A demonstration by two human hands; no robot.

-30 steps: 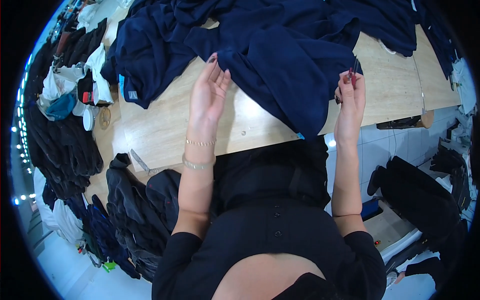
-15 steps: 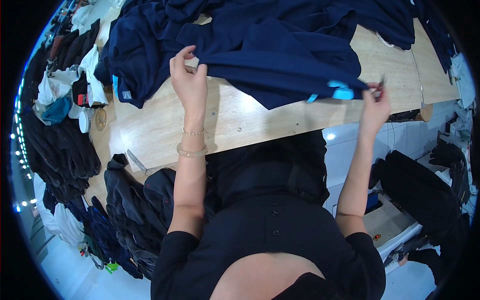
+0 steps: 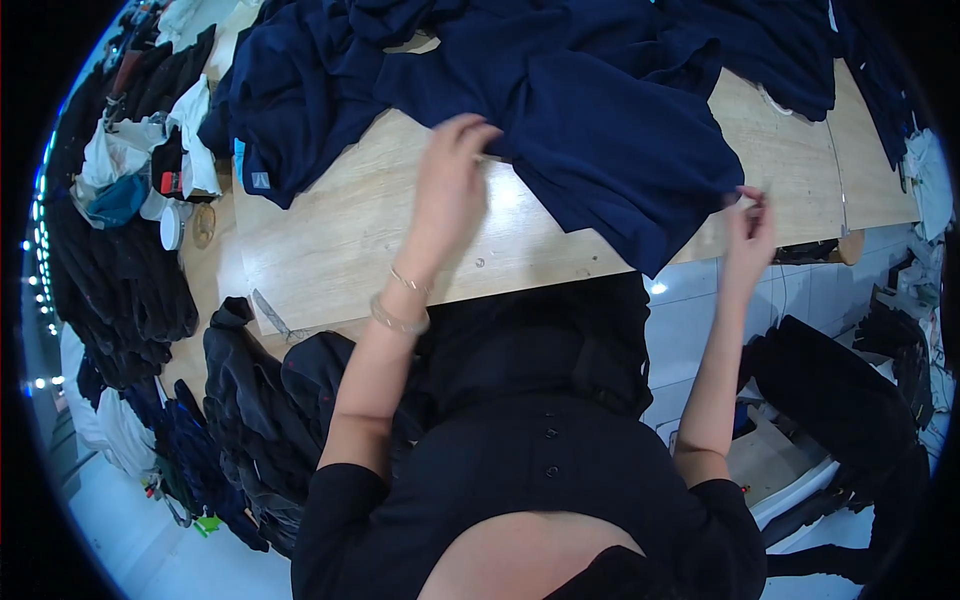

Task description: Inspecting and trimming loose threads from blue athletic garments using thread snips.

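Over a pale wood-grain tabletop (image 3: 330, 230), crumpled navy-blue fabric (image 3: 620, 130) is draped, easily skewed if its near corner is snagged; whether it is pinched by the motion-blurred left hand (image 3: 447, 185) or right hand (image 3: 750, 235) cannot be told.

The garment (image 3: 620, 140) is matt cloth, the table (image 3: 340, 240) smooth wood.

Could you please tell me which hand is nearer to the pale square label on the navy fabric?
Left: the left hand is to the right of the label; the right hand is much farther right.
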